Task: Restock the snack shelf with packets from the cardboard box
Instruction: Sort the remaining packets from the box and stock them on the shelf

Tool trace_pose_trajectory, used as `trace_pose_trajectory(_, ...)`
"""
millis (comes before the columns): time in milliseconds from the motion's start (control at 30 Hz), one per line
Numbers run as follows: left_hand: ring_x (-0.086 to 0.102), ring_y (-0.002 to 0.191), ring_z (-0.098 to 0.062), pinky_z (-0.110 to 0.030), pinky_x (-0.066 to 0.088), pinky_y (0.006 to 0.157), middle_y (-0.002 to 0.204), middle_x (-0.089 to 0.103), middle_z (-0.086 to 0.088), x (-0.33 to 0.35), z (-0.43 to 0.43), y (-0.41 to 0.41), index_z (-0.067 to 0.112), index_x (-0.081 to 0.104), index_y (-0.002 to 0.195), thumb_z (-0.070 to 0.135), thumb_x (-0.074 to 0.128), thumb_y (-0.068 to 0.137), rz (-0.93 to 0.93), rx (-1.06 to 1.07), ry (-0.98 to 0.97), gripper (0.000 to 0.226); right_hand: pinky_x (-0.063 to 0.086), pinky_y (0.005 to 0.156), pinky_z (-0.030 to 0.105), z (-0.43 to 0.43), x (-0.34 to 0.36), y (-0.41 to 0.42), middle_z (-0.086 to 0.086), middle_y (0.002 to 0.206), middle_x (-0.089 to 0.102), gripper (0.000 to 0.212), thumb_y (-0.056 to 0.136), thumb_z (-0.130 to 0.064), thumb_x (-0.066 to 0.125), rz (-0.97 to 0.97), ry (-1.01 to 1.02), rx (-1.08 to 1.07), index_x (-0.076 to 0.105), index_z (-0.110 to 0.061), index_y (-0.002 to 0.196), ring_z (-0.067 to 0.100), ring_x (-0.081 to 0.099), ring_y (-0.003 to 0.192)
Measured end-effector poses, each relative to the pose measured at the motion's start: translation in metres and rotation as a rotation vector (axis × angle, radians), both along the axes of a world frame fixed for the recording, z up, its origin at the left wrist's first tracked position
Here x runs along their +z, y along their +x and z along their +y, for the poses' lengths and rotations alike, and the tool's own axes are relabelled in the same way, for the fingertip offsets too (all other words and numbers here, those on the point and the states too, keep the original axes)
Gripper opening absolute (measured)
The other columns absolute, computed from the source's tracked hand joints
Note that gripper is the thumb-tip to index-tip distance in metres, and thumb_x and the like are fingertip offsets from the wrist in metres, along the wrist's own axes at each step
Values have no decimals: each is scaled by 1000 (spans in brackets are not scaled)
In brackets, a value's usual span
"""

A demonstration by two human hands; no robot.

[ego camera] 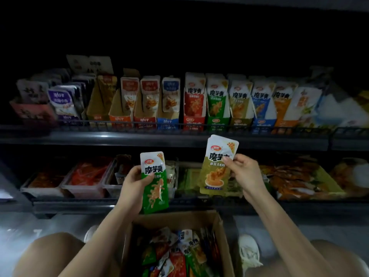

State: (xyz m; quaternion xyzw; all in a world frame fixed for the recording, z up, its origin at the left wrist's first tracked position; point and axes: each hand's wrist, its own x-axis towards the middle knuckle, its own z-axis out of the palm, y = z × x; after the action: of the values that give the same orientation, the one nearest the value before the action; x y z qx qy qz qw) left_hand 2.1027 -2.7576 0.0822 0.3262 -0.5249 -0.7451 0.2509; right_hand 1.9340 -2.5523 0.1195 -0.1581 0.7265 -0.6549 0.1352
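Note:
My left hand (133, 181) grips a green snack packet (154, 186) upright in front of the lower shelf. Raised a little higher, my right hand (242, 172) pinches an olive-yellow packet (216, 168) by its right edge, just below the upper shelf rail (159, 136). The open cardboard box (223, 236) sits on the floor between my knees and holds several mixed packets (179, 254). On the upper shelf stand rows of display cartons, among them a green one (216, 104) and an olive one (239, 104) with matching packets.
The lower shelf holds clear plastic tubs (83, 182) of red snacks at left and loose orange packets (299, 180) at right. Purple and dark packets (60, 102) fill the upper shelf's left end. My shoes (248, 254) flank the box on a pale floor.

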Motion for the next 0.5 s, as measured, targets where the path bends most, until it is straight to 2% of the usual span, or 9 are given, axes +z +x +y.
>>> trace_pose_trajectory(100,68,78,-31,-47,55,71,94,69,-13,26,-3,-16,10,59,98,-2,58,89,33,-12,-45,15,55,75,33,7,26,-22,3,89,74,4,88,-18,66,68,-59,-94,69,-15,88,17,70,84)
trace_pose_trajectory(200,69,82,-31,-45,55,70,94,71,-12,51,-2,-37,10,59,103,-1,58,89,73,-27,-42,18,53,75,31,13,51,-45,3,90,71,10,89,-18,65,144,-133,-172,69,-9,91,12,67,83)
trace_pose_trajectory(267,70,80,-29,-42,54,67,93,71,-12,66,-1,-52,10,59,103,0,59,89,94,-40,-43,17,47,64,24,15,66,-63,-2,73,64,20,89,-22,65,215,-164,-232,65,-5,79,5,59,68)
trace_pose_trajectory(333,71,81,-30,-42,54,67,92,72,-11,79,-1,-69,11,59,104,1,60,89,101,-58,-46,18,33,53,21,13,82,-81,-9,53,42,37,90,-26,63,282,-178,-273,49,-6,63,4,42,51)
trace_pose_trajectory(400,70,83,-31,-44,55,69,95,71,-11,92,-1,-86,10,59,106,1,60,90,112,-71,-50,19,30,53,24,9,95,-102,-7,50,34,41,92,-27,61,330,-211,-287,43,-7,61,10,36,51)
trace_pose_trajectory(500,70,86,-32,-49,55,74,98,71,-12,107,-2,-109,10,59,108,3,61,89,120,-72,-61,20,38,62,36,-6,108,-132,20,67,48,34,93,-29,60,385,-199,-328,58,2,78,36,44,63)
